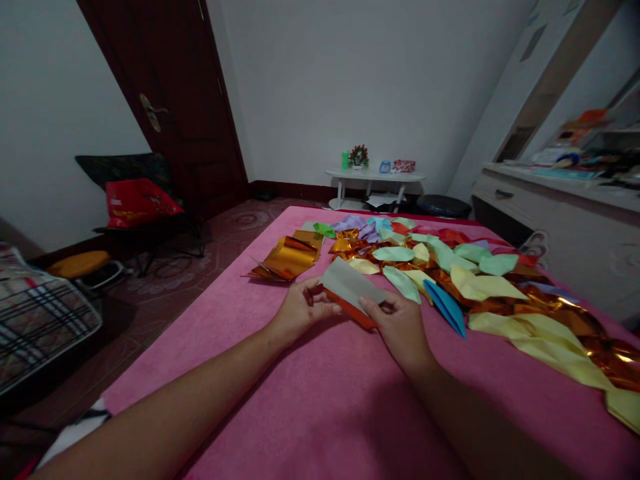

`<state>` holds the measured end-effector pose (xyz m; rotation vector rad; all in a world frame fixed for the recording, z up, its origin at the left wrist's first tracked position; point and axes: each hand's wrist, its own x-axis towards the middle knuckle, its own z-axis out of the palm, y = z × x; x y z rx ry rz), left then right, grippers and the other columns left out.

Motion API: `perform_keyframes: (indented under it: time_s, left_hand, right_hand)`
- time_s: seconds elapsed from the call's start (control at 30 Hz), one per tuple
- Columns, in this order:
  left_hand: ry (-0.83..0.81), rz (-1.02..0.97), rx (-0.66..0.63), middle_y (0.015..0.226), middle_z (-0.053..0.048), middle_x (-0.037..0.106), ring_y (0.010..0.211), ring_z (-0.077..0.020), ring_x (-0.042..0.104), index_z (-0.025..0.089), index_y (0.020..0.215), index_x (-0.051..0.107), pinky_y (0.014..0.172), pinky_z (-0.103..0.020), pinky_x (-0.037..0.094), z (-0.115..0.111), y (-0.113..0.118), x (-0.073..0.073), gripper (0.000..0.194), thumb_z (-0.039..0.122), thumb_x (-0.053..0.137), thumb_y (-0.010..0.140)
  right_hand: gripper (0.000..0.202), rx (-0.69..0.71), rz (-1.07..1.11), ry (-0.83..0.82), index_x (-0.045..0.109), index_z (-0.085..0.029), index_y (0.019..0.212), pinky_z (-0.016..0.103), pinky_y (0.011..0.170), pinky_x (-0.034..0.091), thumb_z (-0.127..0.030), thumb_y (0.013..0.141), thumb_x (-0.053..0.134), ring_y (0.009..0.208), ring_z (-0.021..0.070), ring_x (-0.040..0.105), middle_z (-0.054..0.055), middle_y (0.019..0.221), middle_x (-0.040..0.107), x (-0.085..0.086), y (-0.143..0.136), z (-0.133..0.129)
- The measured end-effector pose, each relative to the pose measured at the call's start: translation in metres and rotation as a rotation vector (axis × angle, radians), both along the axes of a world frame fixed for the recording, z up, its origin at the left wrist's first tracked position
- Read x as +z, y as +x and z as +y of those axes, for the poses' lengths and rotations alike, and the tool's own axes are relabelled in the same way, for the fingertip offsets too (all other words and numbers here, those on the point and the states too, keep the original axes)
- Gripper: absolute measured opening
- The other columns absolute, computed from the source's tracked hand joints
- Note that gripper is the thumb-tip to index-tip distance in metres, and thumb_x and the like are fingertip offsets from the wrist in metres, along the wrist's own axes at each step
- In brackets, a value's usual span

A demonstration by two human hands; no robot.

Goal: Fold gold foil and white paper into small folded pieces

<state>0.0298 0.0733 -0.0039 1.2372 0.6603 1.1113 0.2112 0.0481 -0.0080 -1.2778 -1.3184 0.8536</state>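
Between my two hands is a sheet of foil paper (353, 283), pale grey on its upper face, with an orange-copper strip folded along the near edge. My left hand (306, 308) pinches its left end, thumb on the near edge. My right hand (397, 323) grips the right end, thumb lying on the grey face. The paper is held a little above the pink cloth (310, 400). Just beyond my left hand lies a stack of gold foil sheets (287, 259), curled at the edges. A folded blue paper piece (445, 307) lies right of my right hand.
Many folded papers, such as a yellow piece (485, 285) and a mint green piece (400, 283), cover the table's right side. A white side table (375, 175) stands by the wall. A chair with a red bag (143, 203) is at left.
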Motion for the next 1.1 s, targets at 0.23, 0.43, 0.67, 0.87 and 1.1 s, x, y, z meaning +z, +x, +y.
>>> perform_keyframes:
  time_s: [0.23,0.43,0.67,0.87,1.1]
  left_hand:
    - [0.021,0.025,-0.024,0.097,-0.005,0.071,0.084,-0.0183,0.068,0.016,0.103,0.067,0.075,-0.029,0.055,-0.002,-0.002,0.002,0.043,0.021,0.082,0.063]
    - [0.063,0.096,0.042,0.085,-0.003,0.071,0.072,-0.0133,0.064,0.014,0.094,0.070,0.066,-0.022,0.051,-0.002,-0.003,0.003,0.034,0.026,0.082,0.065]
    - [-0.037,0.027,0.146,0.066,-0.002,0.065,0.055,-0.0085,0.055,0.009,0.073,0.066,0.054,-0.019,0.044,0.001,-0.004,-0.007,0.028,0.032,0.080,0.067]
    - [-0.381,-0.261,0.076,0.060,0.002,0.061,0.046,-0.0059,0.052,0.011,0.076,0.062,0.045,-0.015,0.043,0.007,-0.008,-0.001,0.013,0.019,0.072,0.072]
    - [-0.591,-0.215,-0.047,0.041,0.003,0.046,0.032,-0.0047,0.039,0.009,0.063,0.058,0.034,-0.014,0.031,0.009,-0.015,0.013,0.015,0.012,0.055,0.078]
  right_hand:
    - [0.018,-0.048,-0.183,0.118,0.069,-0.017,0.071,0.023,0.049,0.042,-0.032,0.078,0.064,0.054,0.0134,0.054,0.001,0.062,0.064,0.002,-0.001,-0.006]
    - [0.014,-0.087,-0.223,0.151,0.071,-0.017,0.075,0.023,0.049,0.043,-0.030,0.079,0.065,0.052,0.0137,0.055,0.001,0.061,0.064,0.002,-0.001,-0.007]
    - [0.018,0.115,-0.230,0.250,0.068,-0.018,0.070,0.024,0.052,0.043,-0.027,0.084,0.061,0.056,0.0134,0.057,0.001,0.064,0.064,0.003,-0.003,-0.010]
    - [0.027,0.222,0.055,0.219,0.063,-0.019,0.103,0.024,0.051,0.046,-0.036,0.095,0.045,0.055,0.0115,0.055,0.003,0.077,0.066,0.004,-0.001,-0.013]
    - [0.041,-0.033,-0.258,0.517,0.053,-0.025,0.122,0.033,0.071,0.053,-0.015,0.083,0.061,0.096,0.0203,0.060,0.008,0.115,0.060,0.008,-0.004,-0.013]
